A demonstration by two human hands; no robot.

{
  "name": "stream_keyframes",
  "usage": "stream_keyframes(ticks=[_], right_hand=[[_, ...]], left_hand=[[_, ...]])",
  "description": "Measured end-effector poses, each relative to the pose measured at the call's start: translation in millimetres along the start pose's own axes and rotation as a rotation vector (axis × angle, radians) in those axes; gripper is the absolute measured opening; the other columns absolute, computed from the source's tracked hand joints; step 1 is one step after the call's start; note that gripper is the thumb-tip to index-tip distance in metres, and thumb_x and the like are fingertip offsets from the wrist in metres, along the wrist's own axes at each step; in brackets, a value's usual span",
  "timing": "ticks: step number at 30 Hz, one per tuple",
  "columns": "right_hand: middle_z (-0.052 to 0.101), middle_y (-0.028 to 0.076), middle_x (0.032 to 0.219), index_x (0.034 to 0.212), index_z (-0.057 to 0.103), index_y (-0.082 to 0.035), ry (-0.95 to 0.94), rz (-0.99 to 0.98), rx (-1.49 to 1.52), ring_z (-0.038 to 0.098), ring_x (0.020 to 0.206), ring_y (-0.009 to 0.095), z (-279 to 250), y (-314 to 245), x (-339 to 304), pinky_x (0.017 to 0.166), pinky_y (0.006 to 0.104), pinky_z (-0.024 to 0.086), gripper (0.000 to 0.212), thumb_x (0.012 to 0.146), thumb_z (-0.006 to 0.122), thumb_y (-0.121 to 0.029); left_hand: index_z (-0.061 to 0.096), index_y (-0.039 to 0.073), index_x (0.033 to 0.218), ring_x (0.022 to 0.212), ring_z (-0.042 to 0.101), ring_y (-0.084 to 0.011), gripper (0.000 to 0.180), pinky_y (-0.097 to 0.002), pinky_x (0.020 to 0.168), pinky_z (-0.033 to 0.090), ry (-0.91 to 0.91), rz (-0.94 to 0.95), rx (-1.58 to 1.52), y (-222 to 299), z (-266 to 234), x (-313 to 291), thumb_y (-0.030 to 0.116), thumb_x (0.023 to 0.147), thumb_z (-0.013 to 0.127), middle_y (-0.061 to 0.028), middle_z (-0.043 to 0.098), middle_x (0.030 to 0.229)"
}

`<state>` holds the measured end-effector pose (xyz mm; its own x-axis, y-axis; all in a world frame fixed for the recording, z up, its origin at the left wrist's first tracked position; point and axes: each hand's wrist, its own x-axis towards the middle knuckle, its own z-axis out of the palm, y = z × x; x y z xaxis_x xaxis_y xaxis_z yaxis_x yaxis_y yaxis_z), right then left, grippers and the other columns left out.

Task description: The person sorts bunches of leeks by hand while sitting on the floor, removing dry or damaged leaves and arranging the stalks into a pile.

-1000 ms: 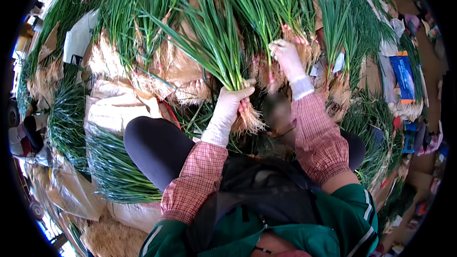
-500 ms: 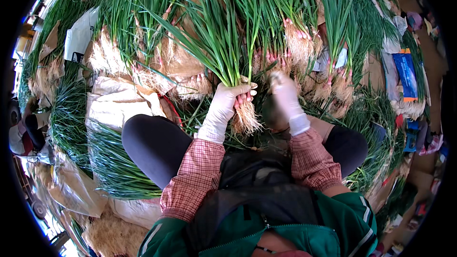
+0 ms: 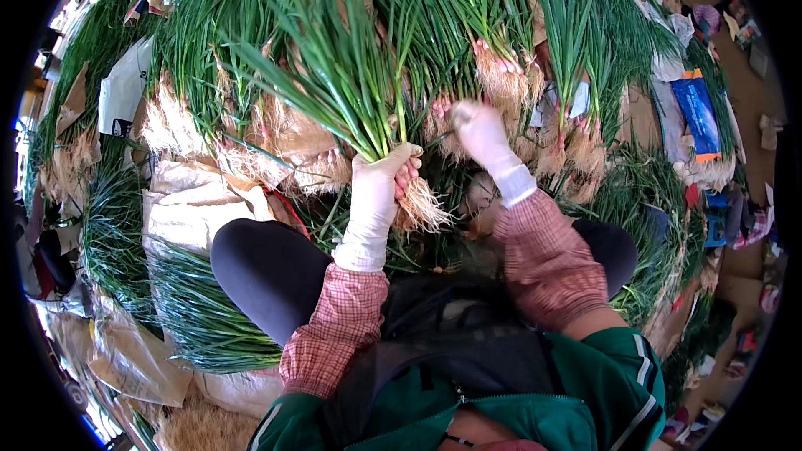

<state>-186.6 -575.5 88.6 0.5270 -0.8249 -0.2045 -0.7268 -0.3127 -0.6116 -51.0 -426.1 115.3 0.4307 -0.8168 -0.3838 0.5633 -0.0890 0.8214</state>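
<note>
My left hand (image 3: 378, 179), in a pale glove, is closed around a bunch of green garlic (image 3: 355, 108). Its long green leaves fan up and to the left. Pink bulbs show at my fingers, and the pale roots (image 3: 422, 205) hang out on the right side. My right hand (image 3: 480, 135), gloved too, is raised to the right of the bunch, in front of the roots of the laid-out plants (image 3: 501, 71). Motion blurs its fingertips, so whether it holds anything cannot be made out.
Rows of green garlic lie beyond my hands, roots toward me. Beside my left knee (image 3: 267, 276) are a folded tan sack (image 3: 196, 200) and a heap of leaves (image 3: 213, 309). A white bag (image 3: 125, 88) lies far left, a blue packet (image 3: 696, 117) at right.
My right hand has moved up and left, away from my lap and nearer the laid-out roots. The held bunch has shifted slightly left and tilted, its roots pointing more to the right.
</note>
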Motion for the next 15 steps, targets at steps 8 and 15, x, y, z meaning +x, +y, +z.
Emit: stream_keyframes(ticks=[8, 15], right_hand=[[0.067, 0.011, 0.097, 0.099, 0.065, -0.007, 0.078, 0.28, -0.73, 0.065, 0.085, 0.021, -84, -9, 57, 0.073, 0.0354, 0.053, 0.031, 0.09, 0.055, -0.035], [0.066, 0.004, 0.08, 0.101, 0.064, 0.001, -0.054, 0.025, 0.487, 0.058, 0.067, 0.011, -94, -11, 30, 0.063, 0.026, 0.048, 0.033, 0.091, 0.058, -0.03]], left_hand=[[0.048, 0.005, 0.128, 0.064, 0.045, -0.0126, 0.041, -0.028, 0.062, 0.042, -0.358, -0.261, -0.589, -24, -16, 18, 0.016, 0.089, 0.057, 0.0023, 0.043, 0.066], [0.053, 0.005, 0.118, 0.079, 0.058, -0.0174, 0.03, -0.031, 0.067, 0.049, -0.253, -0.177, -0.509, -30, -25, 19, 0.01, 0.088, 0.056, -0.0126, 0.063, 0.107]])
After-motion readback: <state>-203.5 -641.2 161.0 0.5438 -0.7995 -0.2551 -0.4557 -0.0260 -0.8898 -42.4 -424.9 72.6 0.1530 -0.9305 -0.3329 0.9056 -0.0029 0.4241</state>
